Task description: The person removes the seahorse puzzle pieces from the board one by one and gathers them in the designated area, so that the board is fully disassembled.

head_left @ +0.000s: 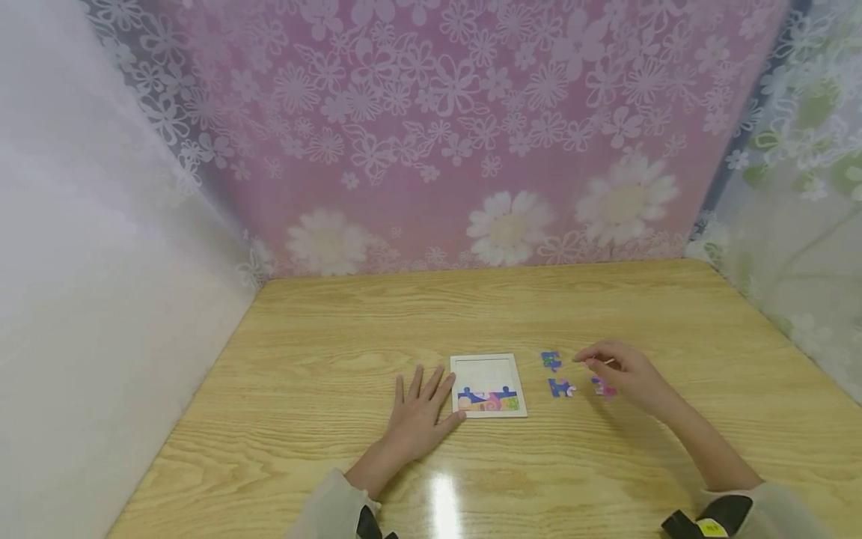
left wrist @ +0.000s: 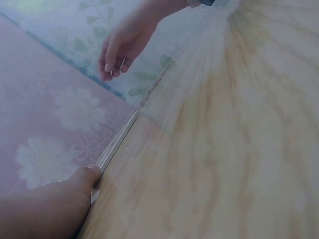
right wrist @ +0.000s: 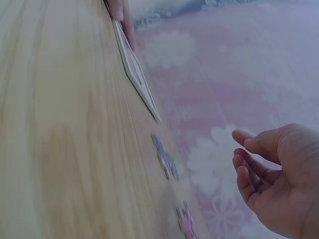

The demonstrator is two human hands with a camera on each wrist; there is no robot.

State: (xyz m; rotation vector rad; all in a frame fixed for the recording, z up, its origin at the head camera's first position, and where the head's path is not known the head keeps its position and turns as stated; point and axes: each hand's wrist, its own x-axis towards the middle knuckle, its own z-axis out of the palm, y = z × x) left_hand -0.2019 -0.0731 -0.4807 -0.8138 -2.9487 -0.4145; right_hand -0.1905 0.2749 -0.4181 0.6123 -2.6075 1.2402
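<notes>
A white square puzzle tray [head_left: 488, 371] lies on the table, its lowest row filled with joined jigsaw pieces [head_left: 491, 401] in blue, pink and orange. My left hand [head_left: 419, 419] rests flat at the tray's left side, fingers spread, the thumb touching the lower left corner. Over the loose pieces hovers my right hand [head_left: 622, 374], its fingers loosely bent, and nothing shows between them in the right wrist view. Just left of it are a blue and green jigsaw piece [head_left: 551, 361] and a blue and pink one [head_left: 561, 388]. A pink and purple piece [head_left: 603, 387] lies partly beneath it.
The wood-grain table [head_left: 323, 337] extends around the tray on all sides. A pink flowered curtain [head_left: 417, 150] hangs along its back edge, with a white wall [head_left: 101, 262] to the left and a pale flowered curtain [head_left: 801, 247] to the right.
</notes>
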